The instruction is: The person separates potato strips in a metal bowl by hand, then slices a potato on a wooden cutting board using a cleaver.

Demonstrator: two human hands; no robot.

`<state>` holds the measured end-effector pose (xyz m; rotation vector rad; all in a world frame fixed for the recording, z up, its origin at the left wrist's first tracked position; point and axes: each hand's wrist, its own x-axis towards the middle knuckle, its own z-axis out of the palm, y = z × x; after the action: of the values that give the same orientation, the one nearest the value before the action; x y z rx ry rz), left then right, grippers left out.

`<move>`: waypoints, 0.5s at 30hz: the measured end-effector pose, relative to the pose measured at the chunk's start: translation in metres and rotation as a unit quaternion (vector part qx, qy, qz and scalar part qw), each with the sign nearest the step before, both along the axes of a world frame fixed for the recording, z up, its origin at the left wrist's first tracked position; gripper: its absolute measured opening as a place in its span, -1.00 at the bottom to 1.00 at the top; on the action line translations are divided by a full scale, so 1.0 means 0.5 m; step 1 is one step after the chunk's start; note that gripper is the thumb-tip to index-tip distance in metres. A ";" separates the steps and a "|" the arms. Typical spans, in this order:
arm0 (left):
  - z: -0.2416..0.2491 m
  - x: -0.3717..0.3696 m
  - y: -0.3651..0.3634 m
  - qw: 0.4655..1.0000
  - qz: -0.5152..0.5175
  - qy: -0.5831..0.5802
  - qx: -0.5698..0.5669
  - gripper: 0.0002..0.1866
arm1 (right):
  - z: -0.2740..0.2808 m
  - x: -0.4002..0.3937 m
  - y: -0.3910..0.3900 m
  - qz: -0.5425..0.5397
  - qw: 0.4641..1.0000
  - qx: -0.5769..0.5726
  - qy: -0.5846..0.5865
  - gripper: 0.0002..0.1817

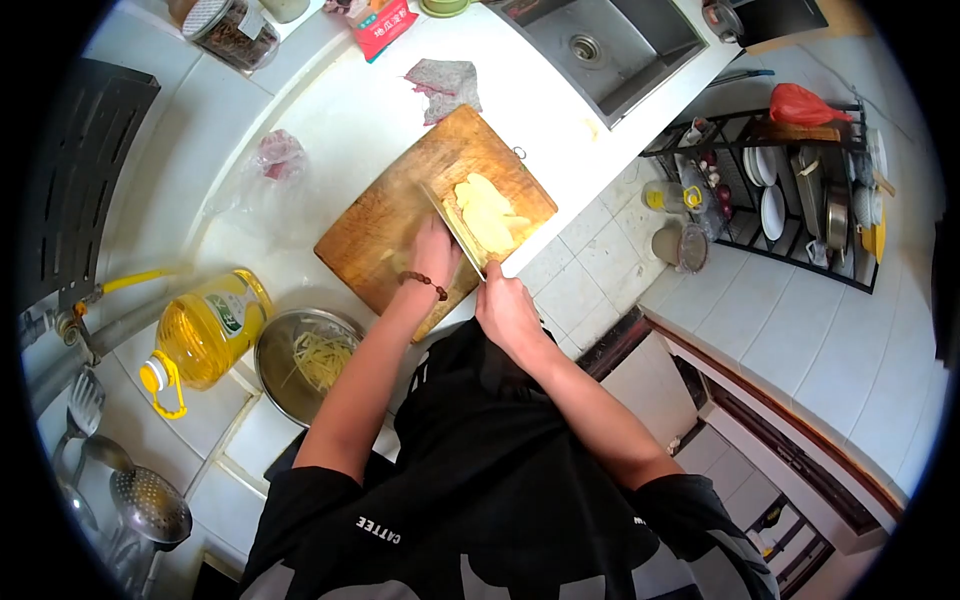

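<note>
My right hand point(507, 310) is closed round the handle of a kitchen knife point(455, 232), whose blade slants across the wooden cutting board point(375, 205). Pale yellow potato slices point(488, 215) lie overlapped on the board, just right of the blade. On the blade's other side is my left hand point(433, 252), low over the board, a beaded bracelet on its wrist. Its fingers are blurred and partly hidden, so I cannot see what they hold. A small pale piece lies left of it. A metal bowl point(270, 350) near my left forearm contains thin potato strips point(322, 358).
A big oil bottle point(208, 325) stands left of the bowl. Beyond the board lie a grey cloth point(445, 85), a plastic bag point(275, 165) and a red packet point(383, 28). A sink point(650, 40) is at the top right; a black dish rack point(735, 215) stands right.
</note>
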<state>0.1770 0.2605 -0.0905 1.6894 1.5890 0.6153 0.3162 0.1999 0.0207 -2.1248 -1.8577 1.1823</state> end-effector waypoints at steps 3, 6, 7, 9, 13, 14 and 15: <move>-0.004 -0.002 0.000 1.000 -0.001 -0.001 -0.005 -0.61 | -0.002 -0.005 0.005 -0.006 1.000 -0.006 0.002 -0.85; -0.006 0.002 0.002 1.000 0.002 0.007 -0.024 -0.62 | -0.008 -0.005 0.005 -0.005 1.000 -0.009 -0.002 -0.84; -0.006 0.003 0.002 0.999 -0.002 0.027 -0.024 -0.63 | -0.004 -0.007 0.006 -0.015 1.000 -0.014 0.000 -0.84; 0.002 0.005 0.004 0.999 0.001 0.032 -0.042 -0.64 | -0.007 -0.008 0.003 -0.027 1.000 0.006 0.013 -0.81; 0.015 0.006 0.002 0.998 0.000 0.036 -0.058 -0.72 | -0.017 -0.008 -0.008 -0.053 0.999 -0.006 0.008 -0.82; 0.016 0.005 0.001 0.998 -0.002 0.029 -0.060 -0.73 | -0.018 -0.008 -0.009 -0.049 0.999 -0.007 0.008 -0.82; 0.017 0.007 0.002 0.998 0.002 0.030 -0.061 -0.73 | -0.016 -0.009 -0.007 -0.051 0.999 -0.005 0.008 -0.82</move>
<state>0.1804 0.2617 -0.0822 1.6277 1.6384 0.4652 0.3115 0.1966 0.0127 -2.1796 -1.7190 1.1861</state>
